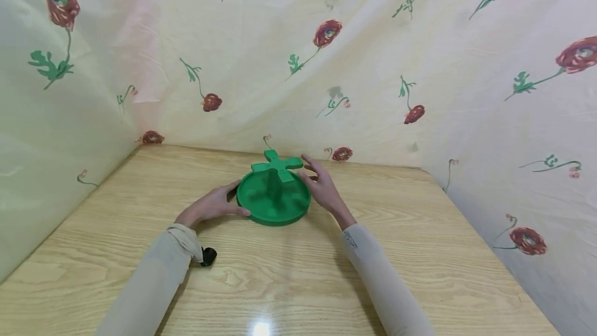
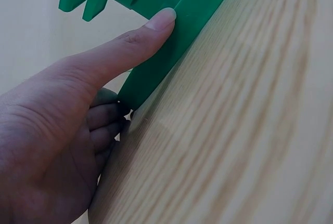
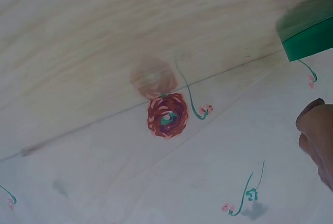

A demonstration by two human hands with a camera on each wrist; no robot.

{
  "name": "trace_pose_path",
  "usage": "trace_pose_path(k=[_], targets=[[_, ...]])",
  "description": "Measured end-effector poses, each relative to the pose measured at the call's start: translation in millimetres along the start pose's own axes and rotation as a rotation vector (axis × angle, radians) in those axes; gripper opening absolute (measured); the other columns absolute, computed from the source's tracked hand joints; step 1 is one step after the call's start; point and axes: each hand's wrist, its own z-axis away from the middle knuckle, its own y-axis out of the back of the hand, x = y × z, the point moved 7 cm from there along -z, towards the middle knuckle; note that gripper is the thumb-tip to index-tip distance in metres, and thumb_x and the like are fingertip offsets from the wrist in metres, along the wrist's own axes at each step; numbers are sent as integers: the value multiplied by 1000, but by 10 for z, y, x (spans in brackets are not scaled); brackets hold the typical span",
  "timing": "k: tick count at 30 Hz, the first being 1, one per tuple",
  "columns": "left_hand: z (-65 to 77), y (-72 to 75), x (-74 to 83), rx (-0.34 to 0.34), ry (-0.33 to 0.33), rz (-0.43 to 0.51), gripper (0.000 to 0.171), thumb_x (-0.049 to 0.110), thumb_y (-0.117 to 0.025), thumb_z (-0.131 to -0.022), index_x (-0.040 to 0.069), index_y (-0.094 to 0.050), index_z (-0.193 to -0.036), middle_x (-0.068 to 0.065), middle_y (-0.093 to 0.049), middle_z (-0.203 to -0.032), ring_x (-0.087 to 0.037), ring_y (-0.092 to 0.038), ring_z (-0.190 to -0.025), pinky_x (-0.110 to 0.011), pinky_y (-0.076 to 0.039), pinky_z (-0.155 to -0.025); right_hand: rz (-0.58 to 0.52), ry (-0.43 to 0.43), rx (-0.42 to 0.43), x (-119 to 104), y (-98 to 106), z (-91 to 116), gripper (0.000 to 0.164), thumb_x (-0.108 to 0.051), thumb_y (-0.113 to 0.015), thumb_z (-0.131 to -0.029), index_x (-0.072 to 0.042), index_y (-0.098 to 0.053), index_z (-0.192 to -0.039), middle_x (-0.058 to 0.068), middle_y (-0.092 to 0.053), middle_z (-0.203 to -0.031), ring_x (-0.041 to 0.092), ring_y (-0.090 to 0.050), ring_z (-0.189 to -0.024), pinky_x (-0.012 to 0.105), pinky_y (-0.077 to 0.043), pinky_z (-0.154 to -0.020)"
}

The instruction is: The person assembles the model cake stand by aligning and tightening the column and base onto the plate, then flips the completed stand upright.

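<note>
A round green tray (image 1: 273, 221) with a raised rim sits on the table, a post at its centre topped by a flat green cross (image 1: 278, 165). My left hand (image 1: 215, 204) holds the tray's left side, thumb toward the front and fingers toward the back. In the left wrist view the thumb (image 2: 162, 20) lies on the rim and the other fingers curl by its lower edge. Beside the tray's right rim is my right hand (image 1: 323, 189), fingers loosely bent and holding nothing. The right wrist view shows only part of that hand, apart from the green rim (image 3: 311, 42).
The tray stands on a light wood-grain table (image 1: 298, 284). Behind it and along both sides hangs a pale sheet (image 1: 261, 56) printed with red flowers. A small black object (image 1: 209, 256) sits at the left sleeve's cuff.
</note>
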Motion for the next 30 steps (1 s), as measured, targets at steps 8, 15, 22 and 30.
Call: trace_pose_path(k=[8, 15, 22, 30], targets=[[13, -12, 30, -1, 9, 15, 111, 43, -85, -86, 2, -19, -165, -24, -25, -166, -42, -22, -152, -60, -25, -119, -36, 16, 2, -19, -1, -31, 50, -8, -57, -108, 3, -44, -154, 24, -47, -153, 41, -49, -137, 58, -46, -103], [16, -6, 31, 1, 15, 16, 112, 44, -85, -86, 2, -18, -165, -25, -24, -166, -42, -21, -153, -60, -25, -119, -31, 13, 92, -42, 80, 25, 39, -6, -62, -105, 7, -57, -141, 24, -60, -137, 40, -58, -123, 51, -49, -96], [7, -4, 0, 2, 14, 19, 112, 45, -85, -86, 3, -19, -165, -24, -25, -166, -42, -21, -152, -60, -25, -118, -17, 4, 82, -67, 96, 95, 37, -11, -65, -104, 6, -63, -136, 19, -66, -129, 33, -60, -118, 41, -52, -92], [3, -8, -9, -1, 16, 17, 113, 45, -85, -86, 1, -18, -165, -25, -24, -166, -43, -21, -153, -60, -25, -119, -46, -1, 98, -126, 53, 176, 34, -13, -69, -102, 3, -66, -132, 19, -66, -125, 33, -59, -117, 38, -50, -91]])
